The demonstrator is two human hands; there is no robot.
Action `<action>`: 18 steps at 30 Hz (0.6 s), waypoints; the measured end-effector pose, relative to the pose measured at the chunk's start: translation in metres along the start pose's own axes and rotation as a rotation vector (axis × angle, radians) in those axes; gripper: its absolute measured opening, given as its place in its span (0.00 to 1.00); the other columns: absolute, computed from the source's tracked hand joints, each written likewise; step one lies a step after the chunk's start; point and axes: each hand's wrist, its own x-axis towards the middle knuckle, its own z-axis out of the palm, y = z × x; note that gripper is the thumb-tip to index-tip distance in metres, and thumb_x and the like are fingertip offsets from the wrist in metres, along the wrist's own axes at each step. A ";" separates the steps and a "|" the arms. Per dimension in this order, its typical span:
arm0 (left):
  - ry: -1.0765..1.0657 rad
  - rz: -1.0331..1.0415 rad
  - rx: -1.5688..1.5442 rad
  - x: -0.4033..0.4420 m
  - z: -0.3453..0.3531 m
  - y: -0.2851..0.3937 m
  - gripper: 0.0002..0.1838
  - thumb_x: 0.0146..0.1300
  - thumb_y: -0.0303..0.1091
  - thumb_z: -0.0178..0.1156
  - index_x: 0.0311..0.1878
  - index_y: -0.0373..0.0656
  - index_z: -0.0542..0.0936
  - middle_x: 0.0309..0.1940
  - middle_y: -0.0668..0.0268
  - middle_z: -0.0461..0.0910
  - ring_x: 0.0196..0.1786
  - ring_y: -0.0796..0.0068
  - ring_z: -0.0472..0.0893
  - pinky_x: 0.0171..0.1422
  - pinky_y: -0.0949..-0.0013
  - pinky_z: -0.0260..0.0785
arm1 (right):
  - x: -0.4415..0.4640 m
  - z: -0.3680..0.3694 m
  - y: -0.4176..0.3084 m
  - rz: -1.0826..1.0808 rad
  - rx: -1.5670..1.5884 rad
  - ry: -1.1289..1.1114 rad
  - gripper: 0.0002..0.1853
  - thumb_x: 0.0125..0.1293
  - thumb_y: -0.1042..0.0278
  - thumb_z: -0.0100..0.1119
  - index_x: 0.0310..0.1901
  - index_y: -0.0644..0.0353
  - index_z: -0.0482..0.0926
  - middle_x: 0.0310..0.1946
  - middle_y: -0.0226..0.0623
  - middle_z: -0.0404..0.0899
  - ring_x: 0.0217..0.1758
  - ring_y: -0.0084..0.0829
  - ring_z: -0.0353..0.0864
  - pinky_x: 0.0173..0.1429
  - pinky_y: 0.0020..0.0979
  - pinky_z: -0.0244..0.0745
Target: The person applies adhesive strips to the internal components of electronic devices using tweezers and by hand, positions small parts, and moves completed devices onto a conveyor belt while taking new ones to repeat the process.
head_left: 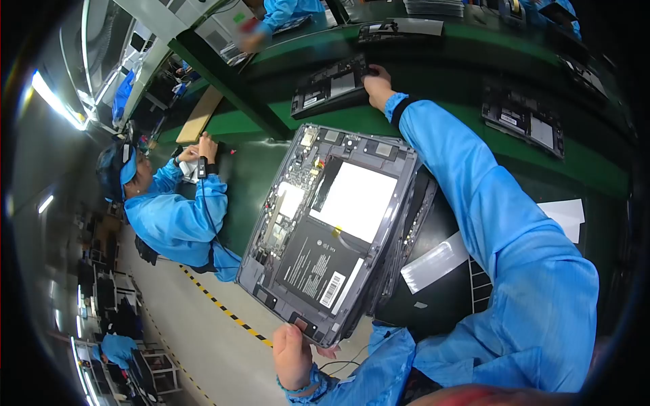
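My left hand point(292, 355) grips the lower corner of an opened tablet-like device point(325, 254), thumb at the edge and fingertips partly showing beneath. This device lies tilted over a stack of similar units; its circuit board, dark labelled battery and a white sheet face up. Farther away, my right hand point(378, 84) has its fingers closed on the right end of another opened device point(330, 86), which is on the dark and green line. Part of that grip is hidden behind the hand.
A co-worker point(179, 210) in blue sits at the left, beside a green post point(227, 84). Another opened device point(523, 120) lies at the right. A clear strip point(435, 262) and white sheets point(565, 218) lie by my right arm. Other co-workers' sleeves show at the top.
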 end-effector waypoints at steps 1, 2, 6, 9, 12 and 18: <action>0.033 0.013 0.015 -0.001 0.000 -0.002 0.24 0.78 0.49 0.45 0.52 0.32 0.70 0.26 0.47 0.79 0.17 0.60 0.78 0.20 0.64 0.73 | -0.002 0.000 -0.006 0.008 0.074 0.015 0.21 0.54 0.75 0.61 0.52 0.59 0.80 0.44 0.41 0.85 0.49 0.36 0.84 0.54 0.34 0.75; 0.062 0.020 0.027 -0.001 0.003 -0.005 0.24 0.78 0.49 0.44 0.52 0.32 0.69 0.26 0.47 0.79 0.16 0.61 0.78 0.19 0.66 0.71 | 0.000 -0.001 -0.016 -0.009 0.089 0.016 0.19 0.54 0.75 0.63 0.50 0.60 0.81 0.43 0.40 0.85 0.48 0.35 0.84 0.53 0.33 0.75; 0.165 0.047 0.140 0.004 0.020 -0.002 0.27 0.77 0.54 0.44 0.45 0.33 0.69 0.23 0.51 0.78 0.17 0.66 0.77 0.19 0.72 0.65 | 0.007 -0.057 -0.089 -0.355 0.040 -0.077 0.19 0.57 0.68 0.69 0.50 0.63 0.82 0.45 0.42 0.85 0.48 0.34 0.83 0.54 0.32 0.75; 0.283 0.116 0.181 0.006 0.031 -0.013 0.28 0.78 0.54 0.44 0.38 0.33 0.70 0.23 0.54 0.77 0.18 0.71 0.75 0.19 0.76 0.60 | -0.009 -0.134 -0.164 -0.438 0.049 -0.203 0.09 0.55 0.87 0.61 0.38 0.67 0.82 0.29 0.35 0.82 0.31 0.29 0.81 0.36 0.28 0.75; 0.492 0.300 0.298 0.012 0.037 -0.034 0.29 0.79 0.53 0.41 0.32 0.35 0.69 0.20 0.57 0.75 0.17 0.78 0.69 0.18 0.78 0.54 | -0.038 -0.239 -0.243 -0.392 -0.052 -0.174 0.14 0.54 0.86 0.59 0.43 0.65 0.80 0.33 0.36 0.79 0.36 0.29 0.77 0.40 0.29 0.71; 0.215 1.335 -0.056 0.000 0.102 -0.082 0.20 0.76 0.36 0.41 0.26 0.40 0.71 0.17 0.59 0.74 0.15 0.70 0.65 0.24 0.66 0.61 | -0.177 -0.444 -0.343 -0.369 0.076 -0.083 0.22 0.64 0.83 0.57 0.61 0.69 0.73 0.58 0.50 0.78 0.54 0.30 0.81 0.58 0.29 0.76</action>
